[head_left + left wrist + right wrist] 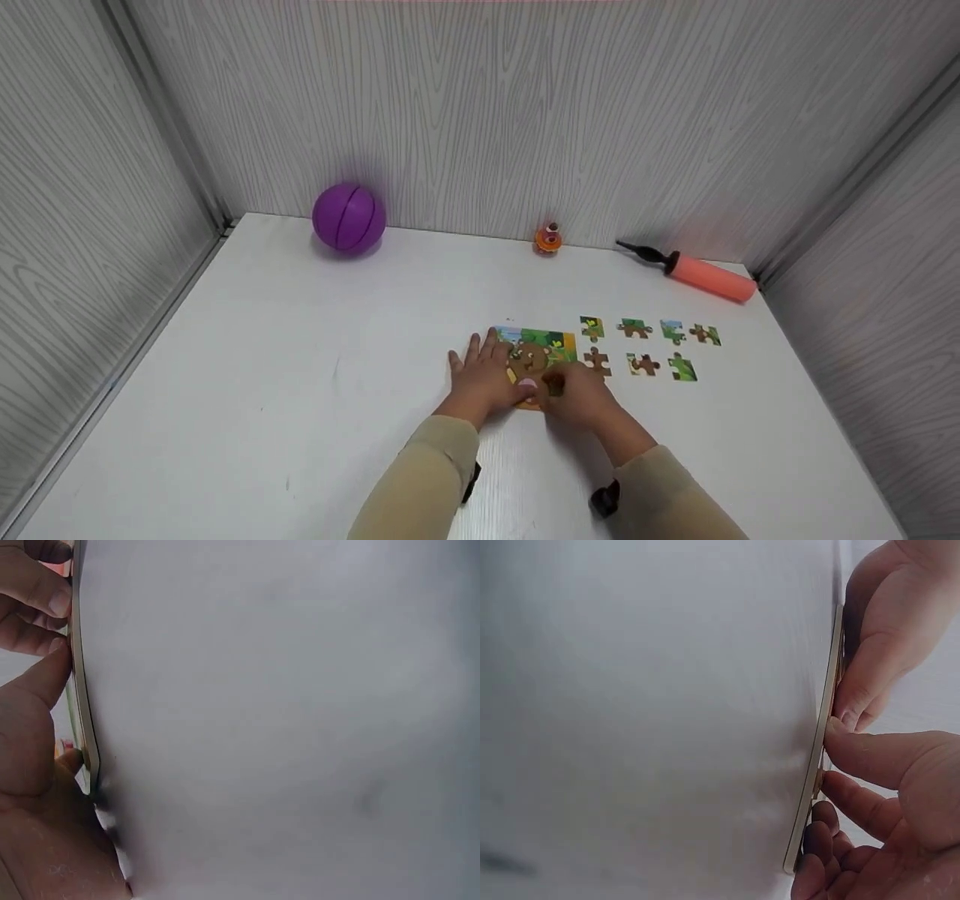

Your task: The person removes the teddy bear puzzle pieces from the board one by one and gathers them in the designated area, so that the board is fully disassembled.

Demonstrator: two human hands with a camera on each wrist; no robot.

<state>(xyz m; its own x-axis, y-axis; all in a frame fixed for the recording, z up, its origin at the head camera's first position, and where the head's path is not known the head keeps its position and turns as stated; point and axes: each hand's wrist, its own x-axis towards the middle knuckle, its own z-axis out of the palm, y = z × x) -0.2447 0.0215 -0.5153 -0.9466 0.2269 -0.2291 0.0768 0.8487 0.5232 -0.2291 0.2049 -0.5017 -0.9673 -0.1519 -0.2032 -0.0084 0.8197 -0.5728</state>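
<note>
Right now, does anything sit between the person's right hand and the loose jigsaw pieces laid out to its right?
Nothing visible does. The right hand pinches a piece at the colourful bear jigsaw board, which the left hand presses flat. Bare white table separates it from the loose cardboard jigsaw pieces; the nearest lies just beyond its fingers.

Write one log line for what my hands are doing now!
left hand: flat on puzzle board | right hand: pinching puzzle piece over board | loose pieces: right of board

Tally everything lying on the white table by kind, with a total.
Loose jigsaw pieces: 7
Partly assembled jigsaw puzzle board: 1
Purple ball: 1
Small orange toy: 1
Orange hand pump with black nozzle: 1
Total: 11
</note>
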